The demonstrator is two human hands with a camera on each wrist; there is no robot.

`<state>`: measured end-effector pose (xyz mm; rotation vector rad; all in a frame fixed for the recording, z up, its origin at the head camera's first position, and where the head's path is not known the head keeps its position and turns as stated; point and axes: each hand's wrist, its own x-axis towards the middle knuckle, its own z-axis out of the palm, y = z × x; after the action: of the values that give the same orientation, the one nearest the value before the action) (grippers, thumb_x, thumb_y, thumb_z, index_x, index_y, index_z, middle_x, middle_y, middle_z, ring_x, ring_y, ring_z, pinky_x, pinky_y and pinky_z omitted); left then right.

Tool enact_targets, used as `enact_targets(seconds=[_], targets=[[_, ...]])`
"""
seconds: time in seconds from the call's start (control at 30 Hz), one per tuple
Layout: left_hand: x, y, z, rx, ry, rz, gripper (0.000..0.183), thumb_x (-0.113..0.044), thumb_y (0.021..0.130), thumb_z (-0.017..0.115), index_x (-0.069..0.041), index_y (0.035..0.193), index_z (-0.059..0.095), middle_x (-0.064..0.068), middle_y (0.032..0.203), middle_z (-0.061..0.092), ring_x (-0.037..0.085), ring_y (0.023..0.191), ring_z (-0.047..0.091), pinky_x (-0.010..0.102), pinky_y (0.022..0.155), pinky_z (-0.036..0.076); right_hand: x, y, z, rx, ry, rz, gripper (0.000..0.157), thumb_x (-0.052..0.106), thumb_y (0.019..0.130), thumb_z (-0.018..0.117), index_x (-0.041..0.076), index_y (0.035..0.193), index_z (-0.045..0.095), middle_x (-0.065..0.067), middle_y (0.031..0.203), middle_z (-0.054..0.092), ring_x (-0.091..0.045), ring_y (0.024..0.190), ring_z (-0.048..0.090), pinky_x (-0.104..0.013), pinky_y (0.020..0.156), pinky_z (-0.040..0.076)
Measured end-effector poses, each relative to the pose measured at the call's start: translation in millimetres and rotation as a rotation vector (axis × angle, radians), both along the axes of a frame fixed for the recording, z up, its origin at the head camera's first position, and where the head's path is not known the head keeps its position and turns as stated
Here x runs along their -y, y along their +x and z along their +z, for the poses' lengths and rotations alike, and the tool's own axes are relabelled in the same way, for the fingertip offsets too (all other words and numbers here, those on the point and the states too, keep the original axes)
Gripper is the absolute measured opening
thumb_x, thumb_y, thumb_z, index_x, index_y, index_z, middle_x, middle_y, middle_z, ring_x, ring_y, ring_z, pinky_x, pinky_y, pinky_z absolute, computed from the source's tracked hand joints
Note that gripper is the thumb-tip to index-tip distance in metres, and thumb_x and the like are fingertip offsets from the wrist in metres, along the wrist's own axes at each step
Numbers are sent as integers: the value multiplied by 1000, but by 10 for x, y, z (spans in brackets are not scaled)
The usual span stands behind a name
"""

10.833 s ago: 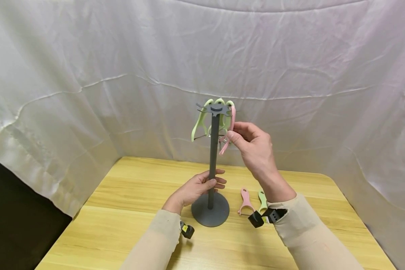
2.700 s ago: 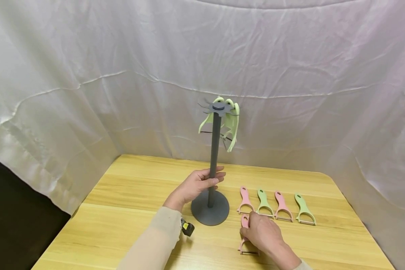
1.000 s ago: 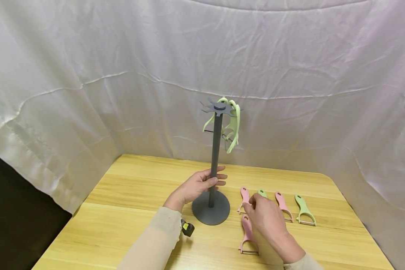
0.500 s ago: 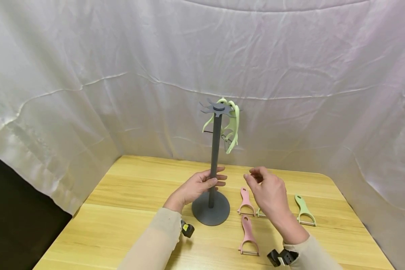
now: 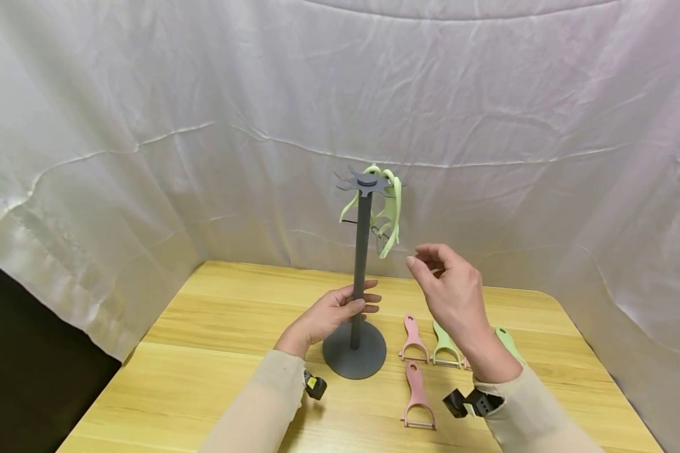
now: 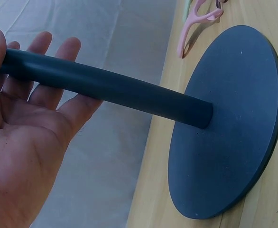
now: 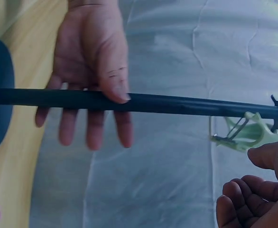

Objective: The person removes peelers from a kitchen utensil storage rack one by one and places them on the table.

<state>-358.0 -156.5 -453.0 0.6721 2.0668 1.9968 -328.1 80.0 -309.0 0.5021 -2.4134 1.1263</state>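
Note:
A dark grey stand stands upright on its round base. My left hand holds its pole low down, thumb in front and fingers behind; the left wrist view shows the pole lying across the fingers. Light green peelers hang from the hooks on the rack's right and far sides, overlapping one another. Right of them and slightly lower, my right hand is raised in the air. Its fingers are loosely bent and hold nothing, with the thumb apart from them in the right wrist view.
On the wooden table, right of the base, lie a pink peeler, a green peeler and another green peeler. A further pink one is mostly hidden behind my right wrist. Nearer lies a pink peeler. Pale curtains surround the table.
The pink peeler seen on the rack earliest is gone from there; a pink peeler now lies in front on the table. My right hand has risen from the table toward the hanging peelers.

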Motion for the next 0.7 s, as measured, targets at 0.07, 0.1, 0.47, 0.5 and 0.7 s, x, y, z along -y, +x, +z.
enact_targets(seconds=[0.07, 0.1, 0.47, 0.5, 0.7], targets=[[-2, 4, 3, 2, -2, 3, 51, -26, 112, 54, -23, 162, 44, 19, 155, 56, 28, 140, 60, 51, 118, 45, 26, -4, 50, -9, -13, 8, 29, 33, 104, 69, 12, 123, 74, -8, 112, 76, -23, 97, 71, -38, 80, 54], [-3, 6, 4, 2, -3, 4, 51, -26, 112, 54, -23, 162, 44, 18, 155, 56, 28, 139, 60, 51, 118, 45, 39, -7, 74, -14, -20, 11, 29, 34, 104, 69, 13, 123, 74, -7, 113, 77, -23, 97, 71, -38, 80, 54], [-2, 26, 11, 4, 1, 8, 51, -25, 112, 54, -24, 162, 44, 16, 154, 58, 28, 139, 61, 50, 118, 45, 161, -30, 296, -20, -73, 89, 32, 38, 103, 69, 15, 125, 74, -6, 115, 77, -22, 102, 71, -41, 84, 55], [-2, 24, 11, 5, 0, 7, 51, -25, 112, 54, -24, 162, 45, 16, 154, 58, 28, 139, 60, 50, 118, 45, 170, -38, 312, -17, -79, 94, 32, 38, 103, 69, 15, 125, 74, -6, 115, 77, -22, 102, 71, -41, 85, 56], [-3, 10, 12, 4, -2, 8, 50, -23, 112, 54, -23, 161, 45, 16, 153, 59, 28, 139, 61, 51, 118, 45, 216, -84, 392, 5, -106, 129, 34, 39, 103, 70, 14, 126, 74, -6, 114, 76, -22, 100, 71, -39, 86, 55]])
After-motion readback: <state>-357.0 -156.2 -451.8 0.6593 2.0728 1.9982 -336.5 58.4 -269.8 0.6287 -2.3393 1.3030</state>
